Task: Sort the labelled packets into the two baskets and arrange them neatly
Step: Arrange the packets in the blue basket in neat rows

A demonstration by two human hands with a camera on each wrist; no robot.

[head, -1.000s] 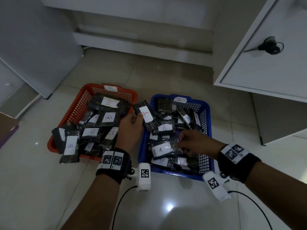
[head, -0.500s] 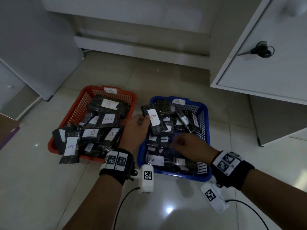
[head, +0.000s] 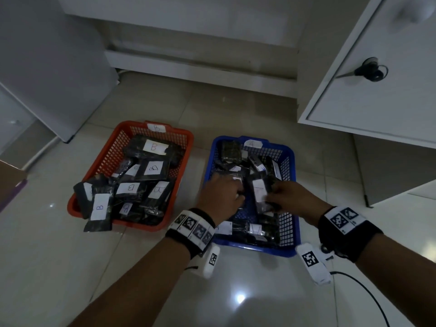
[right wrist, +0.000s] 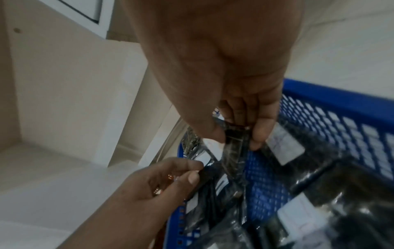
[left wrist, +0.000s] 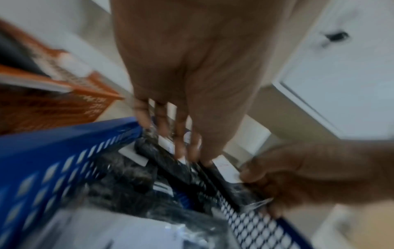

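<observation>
Head view: two mesh baskets sit side by side on the pale tiled floor (head: 247, 109), the orange basket (head: 111, 152) on the left with a paper tag marked B on its far rim, the blue basket (head: 289, 161) on the right with a tag marked A. The orange one is heaped with dark packets bearing white B labels, and one B packet (head: 99, 213) hangs over its near left corner onto the floor. Both hands are inside the blue basket: the left hand (head: 221, 197) reaches in from the near left side with its fingers bent down among the packets, and the right hand (head: 286, 197) comes in from the right, touching a dark packet (head: 259, 192) with a white label that stands between the two hands. A white cabinet (head: 377, 90) with a dark handle stands at the right. Left wrist view, which is blurred: the left hand (left wrist: 187, 84) has its fingers (left wrist: 162, 121) fairly straight, pointing down onto the packets by the blue basket's wall (left wrist: 53, 151); whether it grips anything I cannot tell. The right hand (left wrist: 309, 171) at the lower right curls round the edge of a packet. Right wrist view: the right hand (right wrist: 224, 75) pinches the top edge of the dark packet (right wrist: 233, 151) between thumb and fingers above the blue mesh bottom, and the left hand (right wrist: 157, 182) pinches another packet's edge between thumb and forefinger.
</observation>
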